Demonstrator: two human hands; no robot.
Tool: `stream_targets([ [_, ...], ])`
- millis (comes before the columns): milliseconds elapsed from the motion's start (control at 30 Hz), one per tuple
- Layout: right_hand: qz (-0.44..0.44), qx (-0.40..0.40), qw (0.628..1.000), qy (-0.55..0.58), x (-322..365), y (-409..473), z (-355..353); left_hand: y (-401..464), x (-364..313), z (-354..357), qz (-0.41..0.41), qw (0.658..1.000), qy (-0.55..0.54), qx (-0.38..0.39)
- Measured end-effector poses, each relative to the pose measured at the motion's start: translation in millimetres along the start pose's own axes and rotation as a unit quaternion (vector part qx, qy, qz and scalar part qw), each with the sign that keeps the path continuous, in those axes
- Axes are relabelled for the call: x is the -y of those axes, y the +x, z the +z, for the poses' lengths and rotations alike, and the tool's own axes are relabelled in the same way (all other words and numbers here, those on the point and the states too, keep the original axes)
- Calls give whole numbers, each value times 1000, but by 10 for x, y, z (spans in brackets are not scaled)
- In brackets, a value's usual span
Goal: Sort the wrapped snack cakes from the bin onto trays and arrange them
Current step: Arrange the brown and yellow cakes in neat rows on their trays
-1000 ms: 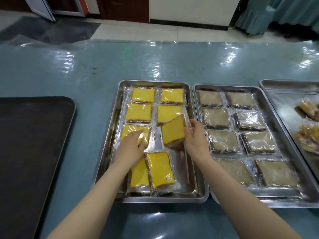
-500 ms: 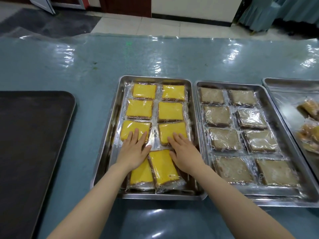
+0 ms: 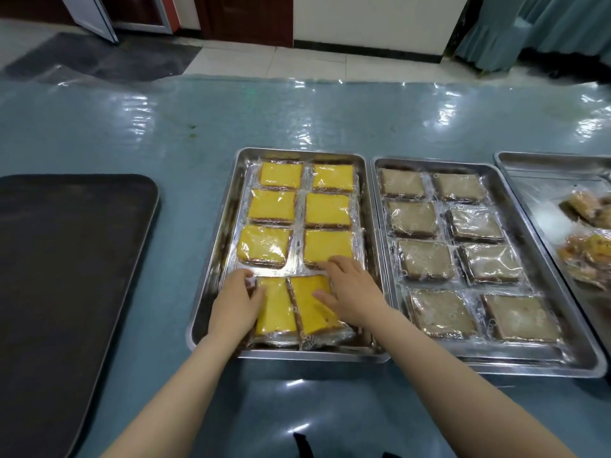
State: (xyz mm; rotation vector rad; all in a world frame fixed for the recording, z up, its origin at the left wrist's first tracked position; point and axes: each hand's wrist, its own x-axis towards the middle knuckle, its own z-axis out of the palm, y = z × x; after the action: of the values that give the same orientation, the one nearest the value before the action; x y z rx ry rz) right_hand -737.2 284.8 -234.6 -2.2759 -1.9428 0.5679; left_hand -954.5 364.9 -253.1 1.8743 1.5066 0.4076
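Left hand: the left hand [image 3: 235, 304] lies at the near left of the shiny steel tray of yellow cakes [image 3: 211, 272], fingers curled over the left edge of the near-left wrapped yellow cake [image 3: 275, 306], thumb against its top.
Right hand: the right hand [image 3: 352, 294] rests flat, fingers spread and fairly straight, on the near-right wrapped yellow cake [image 3: 312, 307]; its fingertips reach the cake in the row above.
Yellow cakes: eight clear-wrapped yellow squares in two columns; the six far ones sit square, the two near ones lie tilted and overlapping.
Brown cakes: the second steel tray [image 3: 591, 360], just to the right, holds eight wrapped brown cakes [image 3: 426, 263] in two columns.
Far right: a third steel tray [image 3: 515, 160], partly out of view, holds loose wrapped orange-brown snacks [image 3: 588, 256].
Left: a dark rounded tray [image 3: 66, 276] lies well apart on the plastic-covered blue-green table [image 3: 132, 127].
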Motion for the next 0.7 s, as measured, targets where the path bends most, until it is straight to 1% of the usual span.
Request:
stream_targets([
  [67,34,39,996,69,106,-103,23,-85,6,-12,-40,997,-1,71],
  [133,59,74,993,77,201,-203,95,-133,-2,4,-59,992,-10,113],
  [233,67,82,991,77,277,-278,145,-159,-24,-2,-83,989,-43,115],
  [300,49,88,993,69,270,-291,109,-135,-15,-74,-88,991,-41,97],
  [433,3,93,996,-4,146,-363,62,-46,16,-275,-56,998,-10,38],
  [533,-22,99,995,-24,78,-404,81,44,-1,-414,-16,999,33,4],
  [600,-19,100,995,-18,67,-392,69,120,-43,-488,19,995,98,9],
  [700,-11,91,996,2,34,-376,38,198,-119,-511,80,972,214,52],
])
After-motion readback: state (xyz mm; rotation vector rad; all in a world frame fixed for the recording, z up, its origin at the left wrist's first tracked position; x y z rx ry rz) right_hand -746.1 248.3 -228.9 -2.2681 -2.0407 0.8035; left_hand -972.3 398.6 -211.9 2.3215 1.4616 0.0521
